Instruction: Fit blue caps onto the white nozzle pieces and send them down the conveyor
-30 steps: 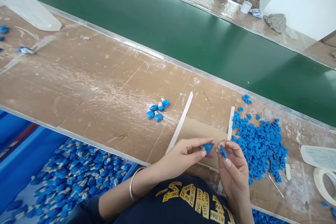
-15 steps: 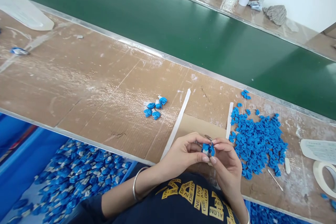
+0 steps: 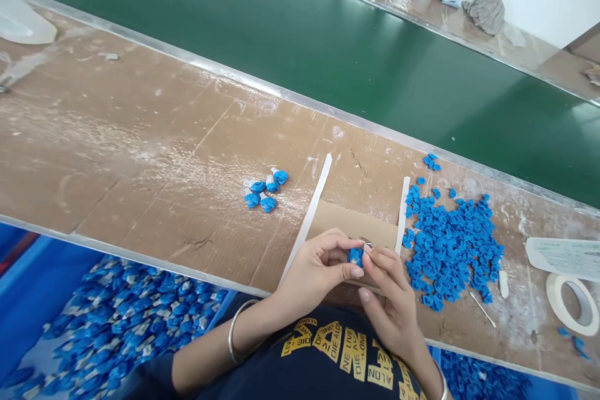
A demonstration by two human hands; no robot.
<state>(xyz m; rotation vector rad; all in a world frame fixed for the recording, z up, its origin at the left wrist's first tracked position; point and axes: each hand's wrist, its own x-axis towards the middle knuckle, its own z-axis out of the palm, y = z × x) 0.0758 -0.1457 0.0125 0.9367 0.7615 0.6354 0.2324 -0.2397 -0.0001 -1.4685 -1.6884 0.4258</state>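
My left hand (image 3: 323, 269) pinches a small blue-and-white moulded piece (image 3: 355, 256) between thumb and fingers, close in front of my body. Against the upper right of that piece rest the fingertips of my right hand (image 3: 391, 290), with its thumb held apart below. A small dark metallic bit (image 3: 365, 242) shows at the top of the piece; its kind is unclear. Both hands are over a brown cardboard sheet (image 3: 359, 223) between two white tape strips. Left of them lies a cluster of blue-and-white pieces (image 3: 267, 203). A heap of small blue parts (image 3: 452, 250) spreads to the right.
Blue bins of blue-and-white pieces (image 3: 126, 319) and blue parts (image 3: 482, 378) sit below the table edge. At right are a tape roll (image 3: 557, 312), a printed white card (image 3: 562, 256) and a thin stick (image 3: 482, 310). A green conveyor belt (image 3: 281, 37) runs behind.
My right thumb has come away from the piece and dropped lower, while its fingers stay at the top. The piece is turned in my left hand. The view has shifted slightly.
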